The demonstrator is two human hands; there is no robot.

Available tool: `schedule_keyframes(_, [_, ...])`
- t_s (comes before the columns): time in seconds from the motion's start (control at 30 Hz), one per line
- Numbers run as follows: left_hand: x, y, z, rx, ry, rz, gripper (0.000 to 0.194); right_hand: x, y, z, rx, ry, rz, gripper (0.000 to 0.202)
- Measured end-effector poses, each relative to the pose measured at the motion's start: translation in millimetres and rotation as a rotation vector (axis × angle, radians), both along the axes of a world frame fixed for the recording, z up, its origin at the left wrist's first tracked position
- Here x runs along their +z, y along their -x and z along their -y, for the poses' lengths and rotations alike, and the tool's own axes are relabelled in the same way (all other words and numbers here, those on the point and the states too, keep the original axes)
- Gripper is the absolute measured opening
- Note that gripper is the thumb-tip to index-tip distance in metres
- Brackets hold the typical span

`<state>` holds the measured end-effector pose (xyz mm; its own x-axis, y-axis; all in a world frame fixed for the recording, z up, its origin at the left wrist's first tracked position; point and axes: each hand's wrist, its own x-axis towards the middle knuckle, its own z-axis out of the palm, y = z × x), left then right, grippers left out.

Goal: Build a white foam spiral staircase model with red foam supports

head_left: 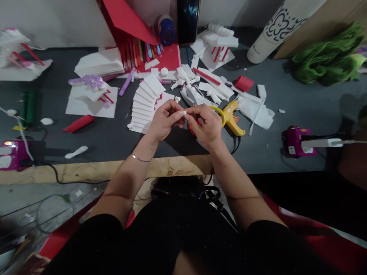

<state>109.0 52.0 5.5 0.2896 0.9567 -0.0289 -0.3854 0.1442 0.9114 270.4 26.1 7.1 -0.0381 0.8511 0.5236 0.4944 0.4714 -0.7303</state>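
Observation:
Between the fingertips of both hands is a small white piece (184, 113), its material too small to make out. My left hand (165, 120) pinches it from the left, and my right hand (205, 124) from the right. A fanned row of white strips like stairs (145, 105) stands on the table just left of my left hand. Beyond my fingers lie scissors (188, 95), their blades pointing away and their handles partly hidden by my right hand. A yellow glue gun (233, 119) rests right of that hand.
White scraps (212, 89) and a red strip (207, 76) litter the dark table (109, 141). Small white models on red posts (220, 51) stand behind and at left. A purple power block (299, 141), white bottle (275, 30) and green yarn (323, 57) are at right.

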Motion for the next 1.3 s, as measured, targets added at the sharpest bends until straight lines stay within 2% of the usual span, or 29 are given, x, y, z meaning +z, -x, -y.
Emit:
schedule_keyframes(0.13, [-3.1,-2.4,-0.7,0.009,0.032,0.074,0.045,1.1,0.7,1.8,0.054,0.002,-0.054,0.031])
schedule_keyframes(0.23, [-3.2,-2.1,-1.7,0.010,0.088,0.131,0.039,3.7,-1.0,4.6,0.039,0.029,-0.065,0.033])
schedule_keyframes(0.3, [-3.1,-1.0,-3.6,0.021,0.133,0.148,0.035,5.0,-5.9,4.5,-0.037,0.035,-0.096,0.037])
schedule_keyframes(0.43, [-6.1,1.4,-10.3,0.065,0.215,0.120,0.037,5.0,-31.7,-5.5,-0.289,-0.015,-0.098,0.039])
schedule_keyframes(0.53, [-10.6,2.6,-15.1,0.091,0.238,0.090,0.036,5.2,-64.3,-12.7,-0.329,0.061,0.012,0.031])
schedule_keyframes(0.67, [-13.8,4.6,-19.2,0.118,0.245,0.085,0.036,3.1,-106.6,-5.4,-0.410,0.263,0.331,0.018])
schedule_keyframes(0.77, [-13.0,6.3,-21.4,0.119,0.250,0.100,0.038,-6.4,-123.4,6.9,-0.393,0.380,0.527,0.024])
schedule_keyframes(0.9, [-11.5,6.1,-20.8,0.099,0.254,0.126,0.041,-25.1,-126.0,14.5,-0.340,0.416,0.637,0.054])
schedule_keyframes(1.03, [-12.9,1.1,-11.8,0.022,0.234,0.103,0.037,-34.6,-122.5,11.4,-0.432,0.456,0.664,0.056])
schedule_keyframes(1.17, [-15.6,-4.4,-0.3,-0.117,0.213,0.126,0.025,-27.2,-126.7,11.7,-0.554,0.499,0.603,0.054])
schedule_keyframes(1.3, [-11.8,-5.0,5.2,-0.125,0.223,0.106,0.018,-10.5,-132.4,16.6,-0.647,0.517,0.550,0.054])
